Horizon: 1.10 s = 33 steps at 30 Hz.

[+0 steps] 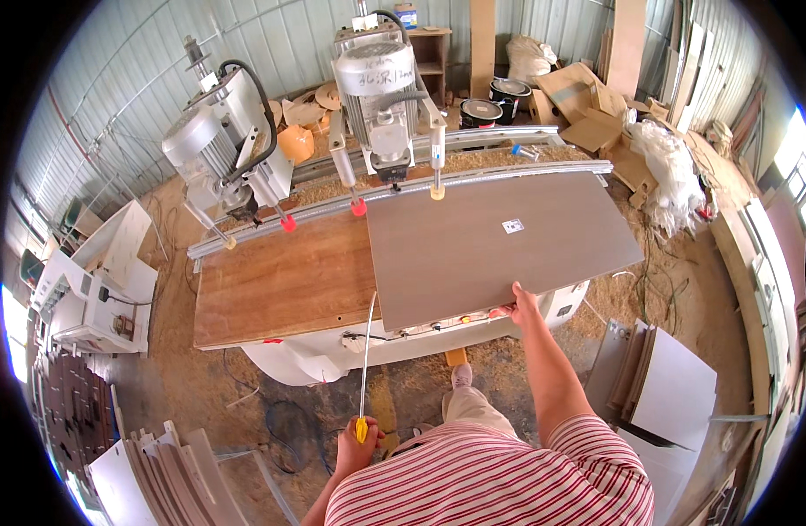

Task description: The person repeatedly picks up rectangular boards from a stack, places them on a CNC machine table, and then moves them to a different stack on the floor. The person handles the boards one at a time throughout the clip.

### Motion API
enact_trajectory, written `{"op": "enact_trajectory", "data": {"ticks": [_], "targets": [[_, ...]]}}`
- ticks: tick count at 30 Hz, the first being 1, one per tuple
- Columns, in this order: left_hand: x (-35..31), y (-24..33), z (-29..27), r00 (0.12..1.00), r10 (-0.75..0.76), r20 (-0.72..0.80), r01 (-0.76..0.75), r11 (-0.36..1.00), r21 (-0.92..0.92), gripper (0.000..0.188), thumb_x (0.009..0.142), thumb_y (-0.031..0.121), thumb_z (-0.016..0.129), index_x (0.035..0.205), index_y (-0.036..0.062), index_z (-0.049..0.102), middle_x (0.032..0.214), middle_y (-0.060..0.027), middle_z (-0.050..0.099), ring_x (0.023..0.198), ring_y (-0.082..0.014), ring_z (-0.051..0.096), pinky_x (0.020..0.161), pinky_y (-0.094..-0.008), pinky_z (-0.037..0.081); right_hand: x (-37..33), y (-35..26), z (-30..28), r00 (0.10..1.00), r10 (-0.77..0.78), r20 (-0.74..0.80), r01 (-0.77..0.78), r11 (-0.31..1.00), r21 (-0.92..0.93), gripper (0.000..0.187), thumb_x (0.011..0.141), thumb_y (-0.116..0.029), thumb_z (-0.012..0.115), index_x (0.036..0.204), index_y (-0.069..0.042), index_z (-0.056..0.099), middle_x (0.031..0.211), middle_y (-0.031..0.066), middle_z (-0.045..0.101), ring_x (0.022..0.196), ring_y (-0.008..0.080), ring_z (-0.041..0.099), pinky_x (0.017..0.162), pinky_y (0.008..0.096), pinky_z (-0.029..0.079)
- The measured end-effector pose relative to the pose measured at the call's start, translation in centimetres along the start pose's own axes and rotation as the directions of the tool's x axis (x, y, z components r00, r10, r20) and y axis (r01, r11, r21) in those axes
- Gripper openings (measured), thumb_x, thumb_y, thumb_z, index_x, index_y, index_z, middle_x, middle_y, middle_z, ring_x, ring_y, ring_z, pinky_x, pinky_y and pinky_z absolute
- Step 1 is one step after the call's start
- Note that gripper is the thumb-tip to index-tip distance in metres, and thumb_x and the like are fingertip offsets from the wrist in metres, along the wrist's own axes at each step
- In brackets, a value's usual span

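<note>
At twelve o'clock on the tabletop [280,289], your right hand [520,307] clamps the grey-brown panel [495,254] by its near edge, likely to steady it; at ten, your left hand [356,449] grips a yellow tool [362,430]

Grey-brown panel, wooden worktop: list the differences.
The grey-brown panel is evenly coloured with a white label; the wooden worktop is reddish with visible grain. The right hand grips the panel's near edge; the worktop lies partly covered beneath the panel. Both are flat.

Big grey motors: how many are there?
2: the left motor behind the wooden tabletop, the other motor behind the left end of the brown panel. More may be hidden.
</note>
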<state>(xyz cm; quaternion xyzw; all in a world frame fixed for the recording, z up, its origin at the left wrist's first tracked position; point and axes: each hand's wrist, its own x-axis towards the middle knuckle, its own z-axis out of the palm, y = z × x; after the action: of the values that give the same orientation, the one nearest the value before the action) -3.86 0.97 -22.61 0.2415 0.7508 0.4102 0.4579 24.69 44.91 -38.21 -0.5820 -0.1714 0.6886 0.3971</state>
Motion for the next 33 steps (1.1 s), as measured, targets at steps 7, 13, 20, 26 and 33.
{"op": "enact_trajectory", "data": {"ticks": [7, 13, 20, 26, 33], "targets": [[-0.9, 1.2, 1.0, 0.997, 0.071, 0.016, -0.072, 0.995, 0.075, 0.014, 0.094, 0.013, 0.059, 0.1, 0.0007, 0.059, 0.076, -0.0092, 0.07, 0.072, -0.0151, 0.07, 0.065, -0.0275, 0.054, -1.5, -0.5, 0.4, 0.998, 0.036, 0.047, -0.036, 0.999, -0.005, 0.036, 0.099, -0.035, 0.055, 0.121, -0.006, 0.051, 0.113, 0.0107, 0.06, 0.099, 0.0279, 0.061, 0.083, 0.0508, 0.056], [-1.4, 3.2, 2.1, 0.993, 0.115, -0.01, -0.113, 0.987, 0.118, 0.012, 0.093, 0.012, 0.059, 0.098, 0.0005, 0.058, 0.074, -0.0082, 0.068, 0.07, -0.0158, 0.069, 0.065, -0.0281, 0.054, -2.3, -0.8, 0.4, 0.999, 0.024, 0.037, -0.022, 0.999, -0.048, 0.04, 0.099, -0.039, 0.054, 0.116, -0.002, 0.054, 0.098, 0.0155, 0.063, 0.084, 0.0276, 0.066, 0.071, 0.0428, 0.059], [-0.7, 3.0, 5.2, 0.989, 0.134, -0.07, -0.13, 0.99, 0.063, 0.012, 0.093, 0.012, 0.06, 0.095, 0.0009, 0.059, 0.074, -0.0067, 0.065, 0.069, -0.0148, 0.068, 0.064, -0.0284, 0.053, -1.5, -1.3, -2.4, 0.976, 0.141, 0.164, -0.111, 0.978, -0.177, 0.044, 0.096, -0.045, 0.059, 0.118, -0.008, 0.053, 0.097, 0.0144, 0.062, 0.085, 0.0266, 0.065, 0.081, 0.0448, 0.056], [-0.5, 3.0, 7.2, 1.0, 0.011, -0.002, -0.011, 0.995, 0.099, 0.012, 0.092, 0.014, 0.06, 0.095, 0.0017, 0.06, 0.075, -0.0055, 0.065, 0.07, -0.0127, 0.067, 0.063, -0.0279, 0.053, -0.1, -2.6, -7.0, 0.975, 0.115, 0.189, -0.093, 0.988, -0.123, 0.049, 0.089, -0.048, 0.068, 0.114, -0.007, 0.053, 0.099, 0.0111, 0.061, 0.09, 0.0257, 0.063, 0.084, 0.0436, 0.055], [-0.3, 2.3, 4.9, 0.967, -0.186, -0.173, 0.107, 0.916, -0.388, 0.005, 0.092, 0.012, 0.061, 0.093, 0.0074, 0.059, 0.073, -0.0022, 0.061, 0.055, -0.008, 0.052, 0.049, -0.0228, 0.041, 2.4, -7.4, -12.7, 0.998, 0.04, 0.047, -0.039, 0.999, -0.023, 0.046, 0.085, -0.048, 0.073, 0.107, -0.011, 0.057, 0.094, 0.0062, 0.061, 0.087, 0.0233, 0.061, 0.08, 0.0398, 0.054]]}}
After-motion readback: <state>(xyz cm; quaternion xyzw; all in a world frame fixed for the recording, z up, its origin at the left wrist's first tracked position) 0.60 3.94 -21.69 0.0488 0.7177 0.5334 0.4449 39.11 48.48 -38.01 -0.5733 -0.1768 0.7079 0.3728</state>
